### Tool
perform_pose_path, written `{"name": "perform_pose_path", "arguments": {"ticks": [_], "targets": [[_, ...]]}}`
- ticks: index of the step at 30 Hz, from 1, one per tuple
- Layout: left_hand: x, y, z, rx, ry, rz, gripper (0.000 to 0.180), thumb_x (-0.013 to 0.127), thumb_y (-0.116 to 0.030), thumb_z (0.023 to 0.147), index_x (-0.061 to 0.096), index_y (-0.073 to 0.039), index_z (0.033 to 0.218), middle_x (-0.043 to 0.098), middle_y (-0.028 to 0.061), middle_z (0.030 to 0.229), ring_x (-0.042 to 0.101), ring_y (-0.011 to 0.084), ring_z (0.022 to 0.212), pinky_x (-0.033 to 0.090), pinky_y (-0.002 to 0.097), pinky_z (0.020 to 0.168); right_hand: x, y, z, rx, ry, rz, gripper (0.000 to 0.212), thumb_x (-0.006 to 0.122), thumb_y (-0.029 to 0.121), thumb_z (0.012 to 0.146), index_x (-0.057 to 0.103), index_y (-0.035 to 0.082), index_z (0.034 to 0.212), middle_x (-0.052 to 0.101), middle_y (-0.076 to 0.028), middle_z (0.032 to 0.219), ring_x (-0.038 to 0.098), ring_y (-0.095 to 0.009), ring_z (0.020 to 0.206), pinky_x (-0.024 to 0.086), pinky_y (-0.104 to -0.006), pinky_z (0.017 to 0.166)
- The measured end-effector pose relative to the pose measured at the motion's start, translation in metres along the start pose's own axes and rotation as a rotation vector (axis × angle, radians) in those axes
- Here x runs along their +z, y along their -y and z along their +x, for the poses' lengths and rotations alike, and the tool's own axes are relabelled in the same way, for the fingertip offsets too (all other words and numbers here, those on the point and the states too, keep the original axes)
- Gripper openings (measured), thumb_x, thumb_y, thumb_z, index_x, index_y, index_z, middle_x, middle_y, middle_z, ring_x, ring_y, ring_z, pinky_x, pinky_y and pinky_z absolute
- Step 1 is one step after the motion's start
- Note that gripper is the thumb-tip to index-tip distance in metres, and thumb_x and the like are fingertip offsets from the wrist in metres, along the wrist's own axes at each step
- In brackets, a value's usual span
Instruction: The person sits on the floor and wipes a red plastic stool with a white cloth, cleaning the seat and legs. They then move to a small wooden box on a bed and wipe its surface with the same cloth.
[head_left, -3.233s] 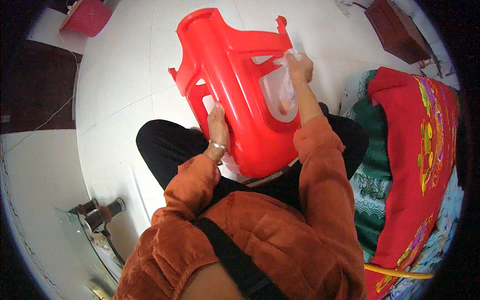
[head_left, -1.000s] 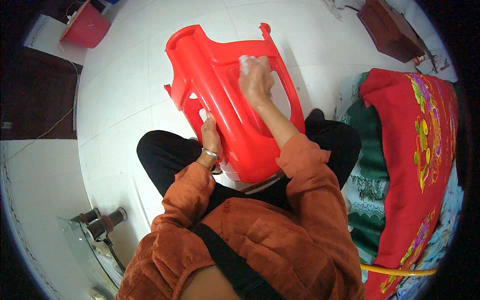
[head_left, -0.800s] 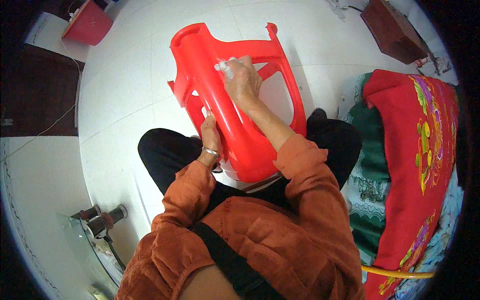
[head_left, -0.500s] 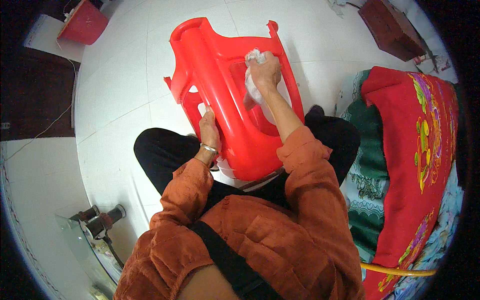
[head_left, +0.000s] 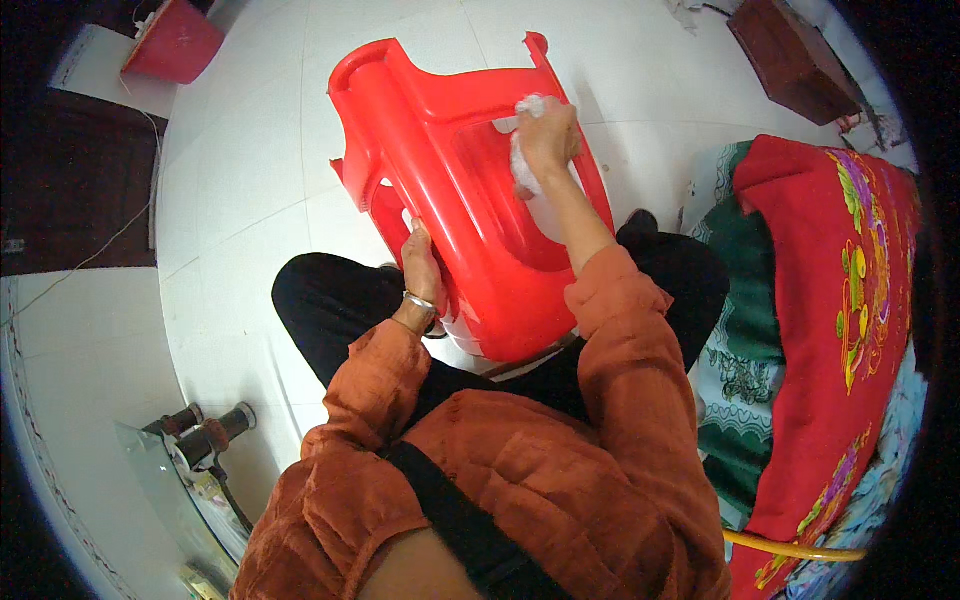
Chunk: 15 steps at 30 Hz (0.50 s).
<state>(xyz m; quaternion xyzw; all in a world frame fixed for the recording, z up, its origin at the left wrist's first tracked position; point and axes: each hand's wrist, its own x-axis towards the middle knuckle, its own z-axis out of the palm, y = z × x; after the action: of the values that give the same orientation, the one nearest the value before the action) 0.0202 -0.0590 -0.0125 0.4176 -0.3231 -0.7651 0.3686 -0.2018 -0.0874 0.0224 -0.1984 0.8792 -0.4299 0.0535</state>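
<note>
Red stool [head_left: 450, 210] lies tipped between the person's bent knees. Long axis runs near to far, leaning a little left at the far end. Rounded, closed end points near, toward the lap; legs point far, splayed, with a foot at the far left and another at the far right. A long ridged leg faces up, with an opening in the side panel to its right and narrower openings to its left.

Left hand [head_left: 422, 268]: on the stool's left side, toward the near end. Thumb lies along the red plastic, pointing far; hand closed around the edge, fingers mostly hidden beneath. Stool is directly right of this hand.

Right hand [head_left: 549, 140]: farther out, over the right-hand opening near its far edge. Fingers bunched around a white cloth [head_left: 519, 158], part of which hangs toward the opening. Most of the stool lies left and near of this hand. Cannot tell exactly where cloth meets plastic.

Edges and room: pale tiled floor [head_left: 240, 200] stretches past the legs, far and left. Left knee [head_left: 325, 295] and right knee [head_left: 690, 280] flank the near half. Green and white cloth [head_left: 745, 270] is just beside the right knee, with red flowered cloth [head_left: 810, 300] over it. Brown box [head_left: 790, 60] stands far right; red bucket [head_left: 180, 42] far left, well apart.
</note>
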Motion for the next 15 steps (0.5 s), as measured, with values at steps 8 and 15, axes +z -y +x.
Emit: {"name": "perform_pose_path", "arguments": {"ticks": [8, 15], "targets": [[-0.003, -0.002, 0.001, -0.017, 0.041, -0.071, 0.051, 0.038, -0.044, 0.095, 0.05, 0.0, 0.116, 0.06, 0.0146, 0.107, 0.06, 0.0267, 0.094, 0.049, 0.0408, 0.086, -0.01, 0.063, -0.072, -0.427, 0.241, 0.028, 0.027, 0.067, 0.023, 0.076, 0.062, 0.005, 0.095, 0.057, -0.015, 0.097, 0.059, -0.033, 0.087, 0.047, -0.044, 0.071], [0.006, -0.014, -0.001, -0.021, -0.002, -0.061, 0.044, 0.036, -0.037, 0.098, 0.054, 0.002, 0.11, 0.062, 0.0145, 0.104, 0.062, 0.0213, 0.087, 0.05, 0.0355, 0.081, -0.001, 0.053, -0.056, -0.175, 0.172, 0.109, 0.027, 0.068, 0.025, 0.073, 0.058, 0.003, 0.084, 0.06, -0.015, 0.087, 0.06, -0.032, 0.081, 0.047, -0.0431, 0.069]]}}
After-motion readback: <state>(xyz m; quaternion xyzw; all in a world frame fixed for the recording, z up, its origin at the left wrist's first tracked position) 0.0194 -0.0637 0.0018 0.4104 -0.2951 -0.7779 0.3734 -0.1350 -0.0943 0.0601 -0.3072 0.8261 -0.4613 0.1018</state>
